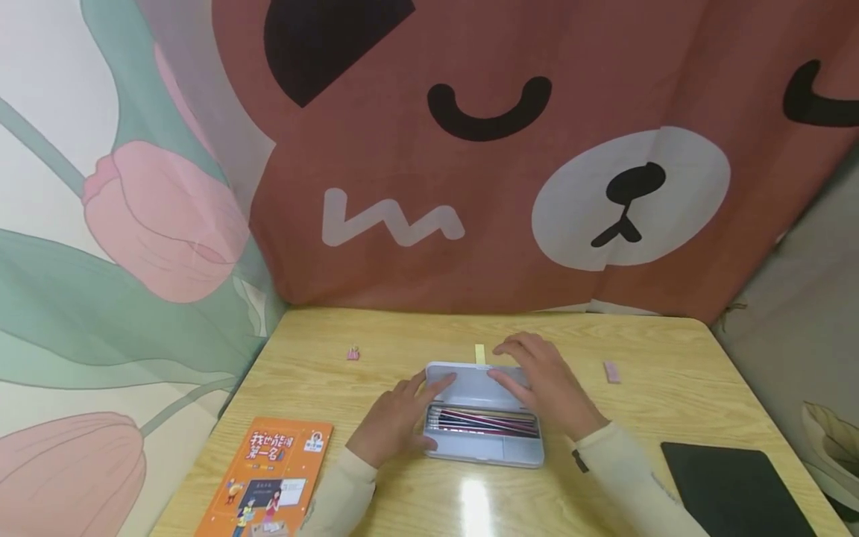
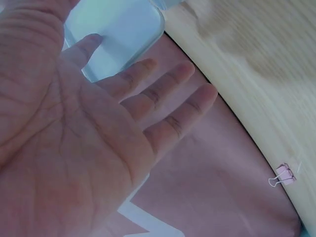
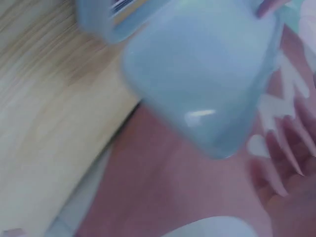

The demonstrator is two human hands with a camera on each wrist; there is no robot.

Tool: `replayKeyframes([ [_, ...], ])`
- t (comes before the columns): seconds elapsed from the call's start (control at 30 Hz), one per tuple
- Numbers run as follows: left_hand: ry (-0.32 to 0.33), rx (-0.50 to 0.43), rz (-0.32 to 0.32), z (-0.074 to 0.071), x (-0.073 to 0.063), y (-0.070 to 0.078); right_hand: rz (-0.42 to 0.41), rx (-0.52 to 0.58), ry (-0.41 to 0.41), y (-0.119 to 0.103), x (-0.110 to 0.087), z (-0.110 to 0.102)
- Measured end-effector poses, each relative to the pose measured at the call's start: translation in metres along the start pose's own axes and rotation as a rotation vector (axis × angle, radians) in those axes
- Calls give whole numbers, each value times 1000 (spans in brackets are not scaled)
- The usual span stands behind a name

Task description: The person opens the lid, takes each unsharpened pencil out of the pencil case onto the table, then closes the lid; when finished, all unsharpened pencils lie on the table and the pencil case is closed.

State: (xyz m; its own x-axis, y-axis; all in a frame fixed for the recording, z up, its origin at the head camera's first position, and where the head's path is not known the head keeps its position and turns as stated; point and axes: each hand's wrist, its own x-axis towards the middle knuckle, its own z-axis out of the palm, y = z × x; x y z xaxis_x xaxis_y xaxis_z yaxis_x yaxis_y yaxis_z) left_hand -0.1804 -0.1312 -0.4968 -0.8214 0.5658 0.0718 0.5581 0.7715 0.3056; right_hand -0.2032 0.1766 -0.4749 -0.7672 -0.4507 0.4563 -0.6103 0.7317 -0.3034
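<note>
A pale blue pencil case (image 1: 470,446) lies with its lid (image 1: 463,388) raised toward the back of the table. Several dark pencils (image 1: 483,422) fill its upper compartment. My left hand (image 1: 389,424) is at the case's left side, thumb by the front left corner. In the left wrist view, the index finger of that hand (image 2: 74,128) reaches onto the lid (image 2: 116,37) and the other fingers extend past it. At the lid's right end is my right hand (image 1: 546,384), its thumb over the lid's inner face. Its fingers (image 3: 276,182) are spread apart from the lid (image 3: 207,64).
Behind the lid lies a yellow strip (image 1: 479,353). A pink binder clip (image 1: 353,353) sits at the back left, a small pink block (image 1: 611,372) at the right. An orange book (image 1: 268,470) lies front left, a black flat pad (image 1: 738,485) front right. A bear-print curtain (image 1: 496,194) hangs behind the table.
</note>
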Motion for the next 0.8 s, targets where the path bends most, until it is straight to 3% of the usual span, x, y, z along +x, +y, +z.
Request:
replayKeyframes([
  [0.07,-2,-11,2,-1,1,-1,-71,-34,46,-7,3,1],
  [0.1,-3,-21,3,-2,1,-2,-90,-47,26,-10,4,1],
  [0.17,-3,-41,9,-3,1,-2,-109,-70,-78,-16,4,4],
  [0.27,-12,-69,12,-6,2,-1,-69,-80,-279,-21,-1,12],
  [0.37,-24,-86,13,-7,3,-1,-22,-79,-372,-23,-6,20],
  [0.8,-59,-126,-17,-5,4,-4,134,-15,-379,-24,-18,33],
])
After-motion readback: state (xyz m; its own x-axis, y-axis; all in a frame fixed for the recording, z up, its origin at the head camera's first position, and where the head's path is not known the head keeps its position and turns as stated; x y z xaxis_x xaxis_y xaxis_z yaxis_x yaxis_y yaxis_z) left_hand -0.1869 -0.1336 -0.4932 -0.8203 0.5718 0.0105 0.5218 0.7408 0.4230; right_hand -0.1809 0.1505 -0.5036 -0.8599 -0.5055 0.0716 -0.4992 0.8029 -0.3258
